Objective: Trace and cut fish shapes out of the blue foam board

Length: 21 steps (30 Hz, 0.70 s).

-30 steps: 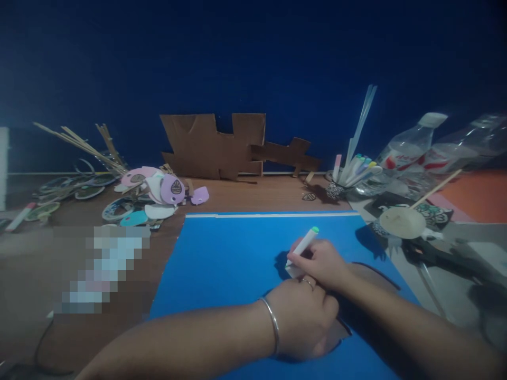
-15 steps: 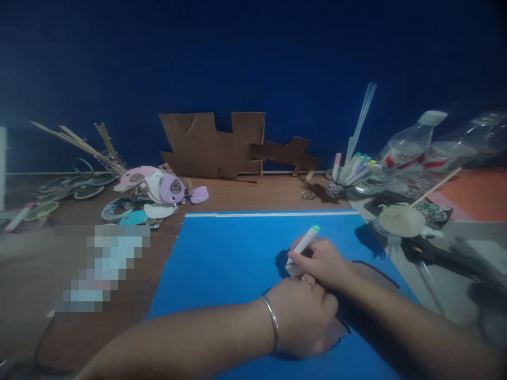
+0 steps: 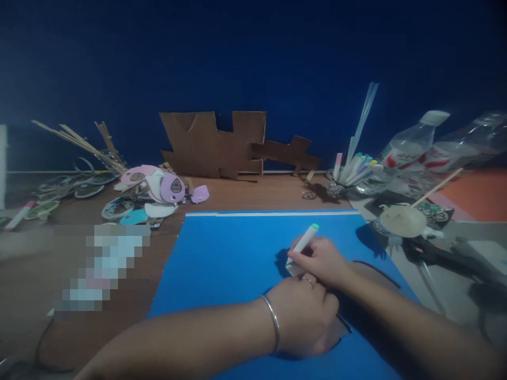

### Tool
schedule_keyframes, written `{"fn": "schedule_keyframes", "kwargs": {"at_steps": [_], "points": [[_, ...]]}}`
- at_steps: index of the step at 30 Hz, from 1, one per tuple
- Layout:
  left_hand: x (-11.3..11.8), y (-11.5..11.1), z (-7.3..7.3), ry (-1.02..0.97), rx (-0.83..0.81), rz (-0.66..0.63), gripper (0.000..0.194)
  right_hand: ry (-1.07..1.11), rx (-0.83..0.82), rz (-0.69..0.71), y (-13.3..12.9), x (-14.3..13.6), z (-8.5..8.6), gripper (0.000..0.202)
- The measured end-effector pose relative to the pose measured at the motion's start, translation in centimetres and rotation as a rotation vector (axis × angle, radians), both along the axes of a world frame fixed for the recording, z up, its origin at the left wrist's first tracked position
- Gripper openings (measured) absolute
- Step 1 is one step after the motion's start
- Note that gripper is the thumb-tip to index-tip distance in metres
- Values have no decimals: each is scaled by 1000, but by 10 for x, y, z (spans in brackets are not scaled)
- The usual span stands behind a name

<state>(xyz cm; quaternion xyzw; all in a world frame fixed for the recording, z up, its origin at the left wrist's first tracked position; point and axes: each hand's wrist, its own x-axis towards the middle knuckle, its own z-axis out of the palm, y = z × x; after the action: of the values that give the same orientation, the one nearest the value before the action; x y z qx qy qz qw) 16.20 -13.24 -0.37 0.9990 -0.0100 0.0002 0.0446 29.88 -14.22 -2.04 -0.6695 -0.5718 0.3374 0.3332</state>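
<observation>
My right hand (image 3: 322, 261) grips a white marker (image 3: 303, 244) with a green end, its tip pointing down at a small pale piece (image 3: 292, 269). Just below, my left hand (image 3: 303, 316), with a ring and a silver bangle, has its fingers curled at the near end of that piece; how they hold it is hidden. Both hands are over a blue sheet (image 3: 214, 264) on the brown table. A grey shape with a black edge (image 3: 374, 272) lies partly under my right forearm, and another dark-edged part shows beside my left hand.
Purple and pink cut-outs (image 3: 172, 187) lie at the back left near wooden sticks (image 3: 79, 140). Brown cardboard (image 3: 198, 142) leans on the wall. At the right are a marker cup (image 3: 336, 188), plastic bottles (image 3: 415, 140), a pale round container (image 3: 403, 220) and a black tool (image 3: 439, 256).
</observation>
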Motion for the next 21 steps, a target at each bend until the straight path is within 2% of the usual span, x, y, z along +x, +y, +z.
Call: {"fn": "schedule_keyframes", "kwargs": {"at_steps": [21], "points": [[-1, -1, -2, 5, -29, 27, 39, -78, 50, -28, -2, 2, -2, 20]]}}
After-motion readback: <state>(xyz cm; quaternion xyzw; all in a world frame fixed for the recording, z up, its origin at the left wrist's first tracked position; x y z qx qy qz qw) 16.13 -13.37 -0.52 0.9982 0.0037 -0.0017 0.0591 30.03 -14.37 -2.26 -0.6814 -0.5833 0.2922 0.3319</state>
